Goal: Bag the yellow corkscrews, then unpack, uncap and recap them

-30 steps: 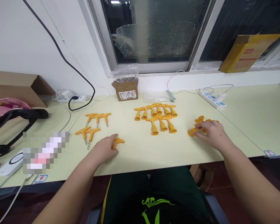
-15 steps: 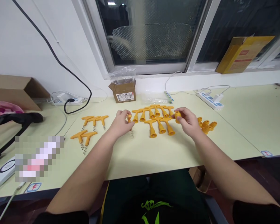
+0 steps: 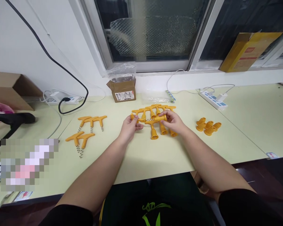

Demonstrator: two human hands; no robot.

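Note:
My left hand [image 3: 129, 128] is closed on the yellow handle of a corkscrew [image 3: 141, 120], whose metal spiral points right. Facing it, my right hand [image 3: 174, 121] grips a yellow sleeve [image 3: 160, 118] held level, its narrow end at the spiral's tip. Behind and below the hands lie several yellow T-handles fitted with flared sleeves [image 3: 154, 133], in two rows. To the left are several corkscrews with bare spirals [image 3: 84, 139]. A small cluster of loose yellow sleeves [image 3: 209, 130] stands on the right.
A small cardboard box [image 3: 124, 91] sits by the wall, with a clear plastic bag [image 3: 155, 95] beside it. Power strips [image 3: 213, 99] with cables lie at the back. A black curved object [image 3: 11, 121] and a larger box [image 3: 4, 89] are at the far left.
Both hands have come together over the middle. The corkscrew in my left hand has turned from hanging down to level, and the sleeve in my right hand has moved left to its spiral.

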